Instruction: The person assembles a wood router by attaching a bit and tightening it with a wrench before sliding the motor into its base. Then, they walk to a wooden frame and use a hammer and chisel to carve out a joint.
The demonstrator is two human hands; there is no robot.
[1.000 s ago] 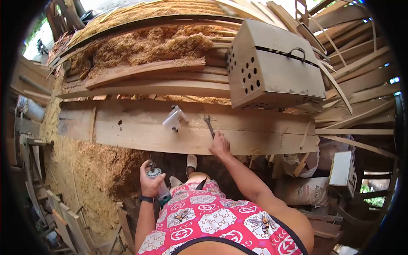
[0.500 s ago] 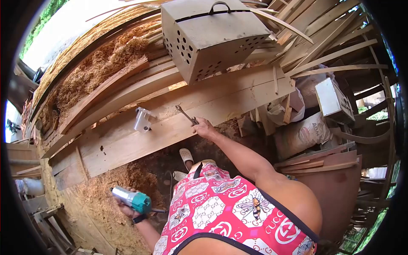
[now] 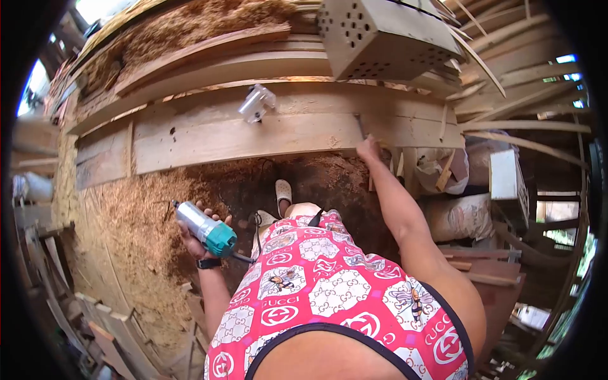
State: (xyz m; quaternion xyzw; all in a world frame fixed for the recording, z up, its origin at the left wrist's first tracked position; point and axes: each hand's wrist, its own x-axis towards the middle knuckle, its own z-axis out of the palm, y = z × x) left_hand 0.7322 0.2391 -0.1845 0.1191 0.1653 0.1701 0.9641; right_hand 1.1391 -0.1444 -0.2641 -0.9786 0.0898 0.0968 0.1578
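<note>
My left hand [image 3: 191,237] is wrapped round a trim router motor [image 3: 206,228], a silver cylinder with a teal cap and a dark cord at its lower end. It is held over the shavings-covered ground, beside my body. My right hand [image 3: 367,151] is closed round a wrench [image 3: 360,125] at the front edge of the wide plank [image 3: 209,140]. The wrench is blurred and overlaps the plank surface, its far end pointing away from me. A clear and silver router base [image 3: 257,103] stands on the plank, left of the wrench and apart from both hands.
A beige box with punched holes [image 3: 386,41] sits on boards behind the plank. Wood shavings [image 3: 171,38] are heaped at the back left. Long strips [image 3: 525,125] jut out at the right, above sacks [image 3: 462,217] and a white box [image 3: 505,180].
The view has shifted, so the plank and box appear higher and farther right. My right hand has turned the wrench to point more straight away from me. Both hands keep their holds.
</note>
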